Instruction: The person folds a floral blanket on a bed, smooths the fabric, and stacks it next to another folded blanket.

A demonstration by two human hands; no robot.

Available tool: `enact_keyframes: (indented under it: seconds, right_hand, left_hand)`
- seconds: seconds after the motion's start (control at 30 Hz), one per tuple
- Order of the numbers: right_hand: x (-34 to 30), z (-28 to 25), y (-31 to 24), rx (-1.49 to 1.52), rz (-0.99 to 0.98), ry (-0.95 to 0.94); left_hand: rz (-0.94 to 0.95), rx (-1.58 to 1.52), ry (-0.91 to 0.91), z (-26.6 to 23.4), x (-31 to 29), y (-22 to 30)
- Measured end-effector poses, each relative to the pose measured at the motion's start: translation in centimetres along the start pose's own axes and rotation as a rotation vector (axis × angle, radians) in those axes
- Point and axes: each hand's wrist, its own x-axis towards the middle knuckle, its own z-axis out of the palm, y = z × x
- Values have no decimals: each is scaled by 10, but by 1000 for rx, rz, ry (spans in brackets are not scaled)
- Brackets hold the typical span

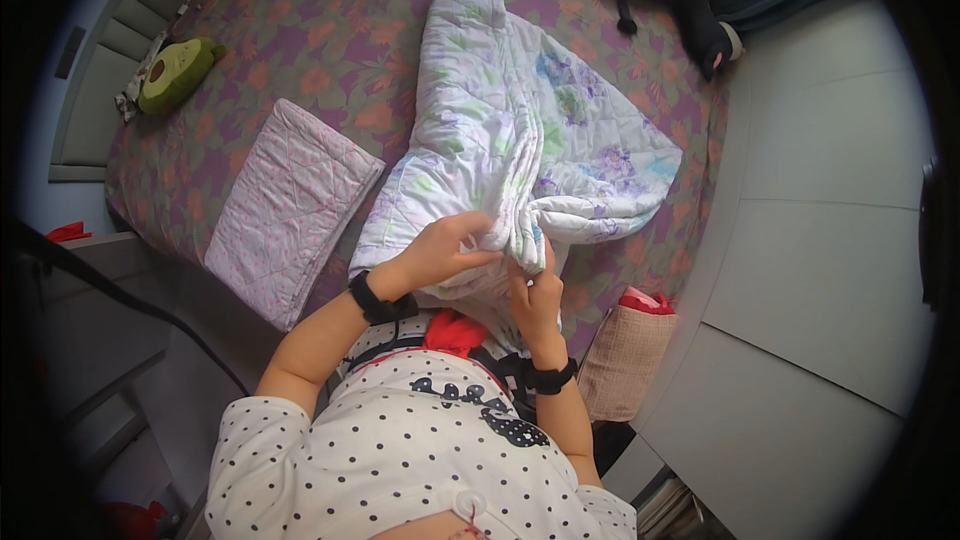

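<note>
A white quilt with pale floral print (520,120) lies bunched on the bed, running from the far side toward me. My left hand (448,245) grips its near folded edge from the left. My right hand (537,292) pinches the same bundled edge from below, just right of the left hand. Both wrists wear black bands. Part of the quilt's near end is hidden behind my hands and chest.
The bed (330,30) has a purple and orange patterned cover. A folded pink quilt (290,205) lies at my left. A green avocado plush (178,72) sits far left, a black plush toy (690,0) far right. A tan bag (625,360) stands by the white cabinet (820,240).
</note>
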Motion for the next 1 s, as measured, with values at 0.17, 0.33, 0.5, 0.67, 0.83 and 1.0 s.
enact_keyframes:
  seconds: [0.17, 0.33, 0.5, 0.67, 0.83, 1.0]
  right_hand:
    - [0, -7, -4, -15, -71, -10]
    - [2, -6, -4, -109, -152, -19]
    - [1, -4, 1, -97, -101, -19]
    - [-1, -9, 4, -77, -66, 33]
    - [-1, -10, 3, -95, -106, 78]
    - [-1, -9, 3, -100, -131, 104]
  left_hand:
    - [-2, 43, -40, 3, 1, 0]
    - [-34, -259, -78, 7, 1, -4]
    - [-54, -240, -43, 8, -4, -1]
    - [54, 94, -2, 2, -6, 12]
    - [143, 170, -3, 13, -4, 23]
    - [58, 25, 55, 22, -5, 28]
